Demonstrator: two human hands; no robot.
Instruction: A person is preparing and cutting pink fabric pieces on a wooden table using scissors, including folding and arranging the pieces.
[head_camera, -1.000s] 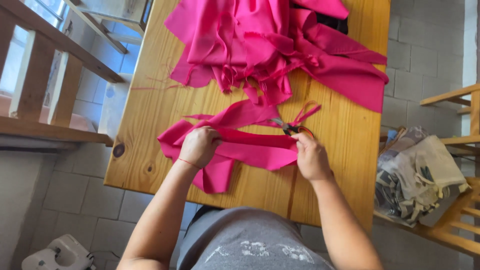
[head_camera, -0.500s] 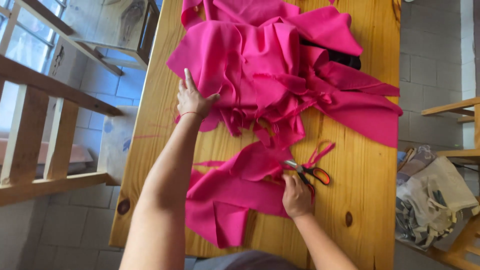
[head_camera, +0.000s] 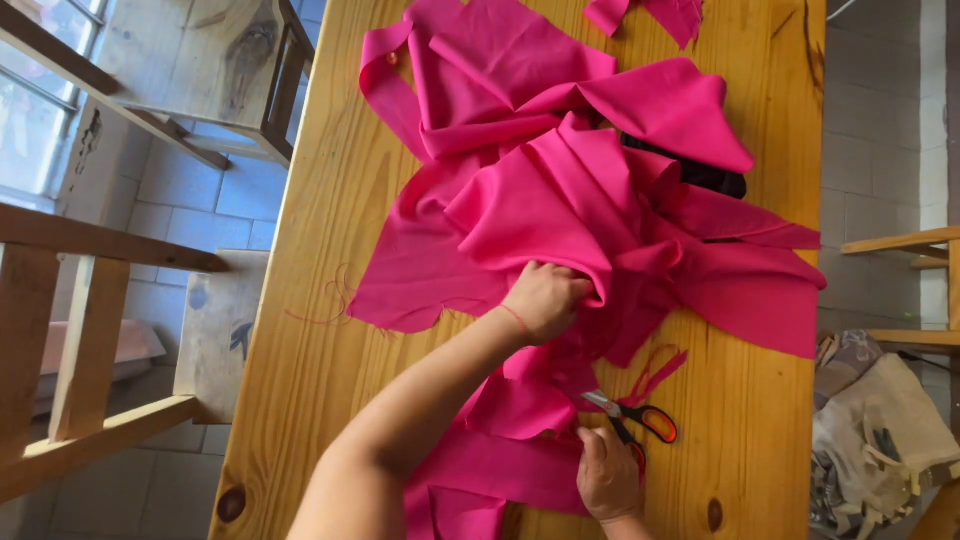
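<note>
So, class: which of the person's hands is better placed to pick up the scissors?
The right hand. It rests on the pink fabric piece right beside the scissors, near their handles. The left hand is farther up the table, gripping the big fabric pile.

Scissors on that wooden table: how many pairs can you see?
1. The orange-handled metal scissors lie near the table's close edge, beside the right hand and the small pink fabric piece. More could be hidden under the big pink fabric pile.

wooden table (head_camera: 330, 330) under pink fabric (head_camera: 560, 210), scissors (head_camera: 635, 412)
</note>
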